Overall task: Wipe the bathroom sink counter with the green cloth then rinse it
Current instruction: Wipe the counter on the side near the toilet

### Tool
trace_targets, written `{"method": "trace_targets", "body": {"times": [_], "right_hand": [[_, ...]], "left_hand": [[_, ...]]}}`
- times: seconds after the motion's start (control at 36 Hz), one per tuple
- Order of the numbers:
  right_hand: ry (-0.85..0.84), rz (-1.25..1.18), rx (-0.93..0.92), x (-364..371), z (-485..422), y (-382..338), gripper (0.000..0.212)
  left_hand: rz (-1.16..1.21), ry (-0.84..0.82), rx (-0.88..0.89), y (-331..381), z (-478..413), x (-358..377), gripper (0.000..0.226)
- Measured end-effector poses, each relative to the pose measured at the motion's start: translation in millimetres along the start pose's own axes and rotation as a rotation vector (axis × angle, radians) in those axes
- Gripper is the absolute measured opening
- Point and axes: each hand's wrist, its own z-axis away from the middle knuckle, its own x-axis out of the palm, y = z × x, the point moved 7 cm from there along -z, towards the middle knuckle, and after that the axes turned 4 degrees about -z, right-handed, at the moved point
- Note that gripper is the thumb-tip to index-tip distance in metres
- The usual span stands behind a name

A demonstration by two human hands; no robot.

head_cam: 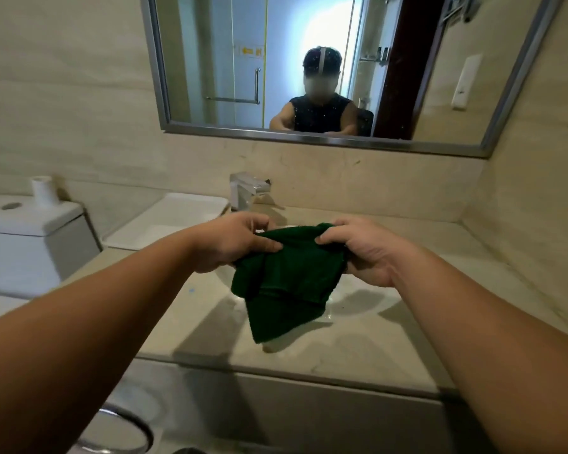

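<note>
A dark green cloth (286, 283) hangs in the air above the sink basin (358, 303), folded and drooping toward the counter's front. My left hand (233, 244) pinches its upper left edge. My right hand (361, 250) grips its upper right edge. The beige stone counter (341, 348) spreads below and around the basin. A chrome faucet (246, 190) stands behind the basin, just beyond my left hand, with no water seen running. The cloth and my hands hide most of the basin.
A white rectangular tray (171, 221) lies on the counter at the left. Left of it a white toilet tank (30, 237) carries a paper roll (43, 190). A framed mirror (309, 67) hangs on the back wall. A round chrome object (122, 430) sits below the counter.
</note>
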Motion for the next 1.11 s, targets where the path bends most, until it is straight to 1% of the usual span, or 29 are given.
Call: {"method": "trace_targets", "body": {"times": [0.08,0.17,0.22,0.28,0.31,0.36,0.39,0.42,0.44,0.5,0.56,0.58,0.61,0.64,0.67,0.72,0.78,0.83,0.86,0.92,0.97,1.11], "right_hand": [[-0.030,0.008,0.018,5,2,2,0.010],[-0.080,0.076,0.035,16,5,3,0.017],[-0.164,0.090,0.066,32,8,3,0.025],[-0.265,0.094,0.096,55,12,1,0.024],[-0.318,0.092,0.100,69,13,0,0.021],[-0.431,0.079,0.098,99,17,-2,0.017],[-0.475,0.070,0.097,114,18,-2,0.016],[-0.502,0.064,0.097,129,17,0,0.014],[-0.511,0.066,0.095,143,15,3,0.013],[-0.464,0.131,0.093,164,6,14,0.015],[-0.403,0.328,0.090,173,-2,30,0.020],[-0.397,0.464,0.094,174,-4,38,0.019],[-0.410,0.592,0.109,173,-4,46,0.019],[-0.419,0.682,0.132,171,-3,53,0.020],[-0.408,0.733,0.149,166,-5,57,0.022],[-0.329,0.775,0.126,153,-11,57,0.027],[-0.220,0.812,0.059,139,-22,52,0.027],[-0.157,0.869,0.023,129,-29,51,0.025],[-0.142,0.905,0.016,126,-31,53,0.025],[-0.123,0.969,-0.002,126,-33,56,0.027],[-0.100,1.004,-0.027,129,-32,57,0.030],[-0.028,1.038,-0.084,139,-36,53,0.033]], "left_hand": [[-0.043,0.030,-0.024,-6,8,-10,0.012],[-0.068,0.012,-0.070,-9,24,-16,0.017],[-0.056,-0.042,-0.132,-14,38,-22,0.025],[-0.022,-0.119,-0.208,-20,56,-32,0.038],[-0.013,-0.159,-0.241,-22,67,-37,0.040],[-0.012,-0.211,-0.292,-24,90,-52,0.036],[-0.023,-0.199,-0.311,-24,101,-62,0.034],[-0.049,-0.151,-0.325,-27,109,-76,0.031],[-0.106,-0.070,-0.333,-30,116,-91,0.028],[-0.352,0.175,-0.349,-39,124,-123,0.024],[-0.641,0.410,-0.398,-54,133,-133,0.033],[-0.744,0.489,-0.406,-64,136,-125,0.040],[-0.809,0.525,-0.402,-75,136,-110,0.047],[-0.842,0.505,-0.405,-90,134,-90,0.057],[-0.850,0.443,-0.428,-108,130,-67,0.069],[-0.862,0.323,-0.513,-138,123,-29,0.092],[-0.925,0.328,-0.545,-150,114,-14,0.103],[-0.931,0.362,-0.528,-149,109,-12,0.101],[-0.923,0.361,-0.507,-148,107,-11,0.095],[-0.897,0.358,-0.425,-143,105,-11,0.071],[-0.814,0.400,-0.336,-135,110,-12,0.051],[-0.556,0.557,-0.215,-133,144,-38,0.045]]}}
